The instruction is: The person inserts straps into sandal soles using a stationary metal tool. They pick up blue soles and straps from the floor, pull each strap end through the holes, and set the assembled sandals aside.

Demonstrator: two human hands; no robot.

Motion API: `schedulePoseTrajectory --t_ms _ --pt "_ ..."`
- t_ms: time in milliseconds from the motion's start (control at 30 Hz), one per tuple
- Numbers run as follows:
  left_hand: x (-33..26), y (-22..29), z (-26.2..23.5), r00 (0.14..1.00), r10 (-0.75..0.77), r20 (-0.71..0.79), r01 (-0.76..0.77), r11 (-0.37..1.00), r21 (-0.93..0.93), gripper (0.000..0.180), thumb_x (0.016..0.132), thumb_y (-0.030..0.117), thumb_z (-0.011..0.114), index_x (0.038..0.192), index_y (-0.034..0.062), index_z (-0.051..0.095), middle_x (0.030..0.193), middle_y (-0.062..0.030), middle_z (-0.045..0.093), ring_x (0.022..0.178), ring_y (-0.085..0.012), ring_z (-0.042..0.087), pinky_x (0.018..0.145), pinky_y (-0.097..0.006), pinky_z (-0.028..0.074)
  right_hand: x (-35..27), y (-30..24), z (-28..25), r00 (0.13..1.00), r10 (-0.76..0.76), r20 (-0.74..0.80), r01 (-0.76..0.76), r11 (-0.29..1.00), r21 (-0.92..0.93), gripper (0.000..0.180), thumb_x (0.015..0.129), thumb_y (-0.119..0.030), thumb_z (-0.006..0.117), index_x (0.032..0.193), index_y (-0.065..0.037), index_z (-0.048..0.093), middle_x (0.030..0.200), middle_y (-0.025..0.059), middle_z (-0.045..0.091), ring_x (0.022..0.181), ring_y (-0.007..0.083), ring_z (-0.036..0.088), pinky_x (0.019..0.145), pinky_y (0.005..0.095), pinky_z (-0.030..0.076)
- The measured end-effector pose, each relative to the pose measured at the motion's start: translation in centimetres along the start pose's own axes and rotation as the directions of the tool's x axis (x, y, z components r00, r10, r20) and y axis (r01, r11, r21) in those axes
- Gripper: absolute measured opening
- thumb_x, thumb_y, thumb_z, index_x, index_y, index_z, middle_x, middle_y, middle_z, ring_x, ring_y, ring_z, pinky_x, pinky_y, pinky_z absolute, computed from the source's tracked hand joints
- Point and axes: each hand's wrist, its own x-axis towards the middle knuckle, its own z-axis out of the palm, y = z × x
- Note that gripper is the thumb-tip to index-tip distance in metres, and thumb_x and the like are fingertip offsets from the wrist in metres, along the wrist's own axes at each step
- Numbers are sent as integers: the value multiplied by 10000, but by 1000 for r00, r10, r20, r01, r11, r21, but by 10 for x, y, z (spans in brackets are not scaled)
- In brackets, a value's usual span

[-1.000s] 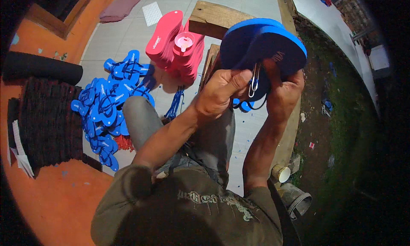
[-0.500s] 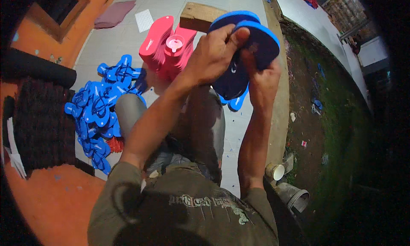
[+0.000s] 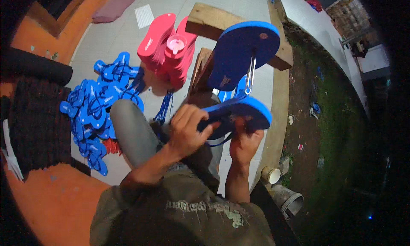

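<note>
- Two hands grip one blue sandal sole above the lap: left hand curled over its top, right hand pinching underneath.
- Another blue sole stands upright just beyond.
- A white cup sits at the floor's edge, contents unseen.

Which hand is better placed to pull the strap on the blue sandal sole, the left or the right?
Probably the left hand: it lies on top of the blue sandal sole, fingers free near the strap. The right hand grips the sole from below and steadies it.
</note>
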Motion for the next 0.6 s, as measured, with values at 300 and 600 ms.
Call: schedulePoseTrajectory --t_ms 300,600 --pt "-43 -20 -33 777 -227 588 499 790 -355 235 817 171 561 680 -5 485 562 -77 401 507 -151 377 483 -299 333 11 30 -15 952 294 86 -246 902 -355 215 755 -109 650 933 -5 590 843 43 606 738 121 556 677 256 450" --pt "-79 -68 -56 784 -496 373 613 715 -337 367 756 326 653 927 14 563 814 -34 570 754 -143 524 686 -280 423 7 71 -2 923 381 52 -372 850 374 216 826 -139 584 1006 -43 514 877 27 569 768 139 552 710 293 454"
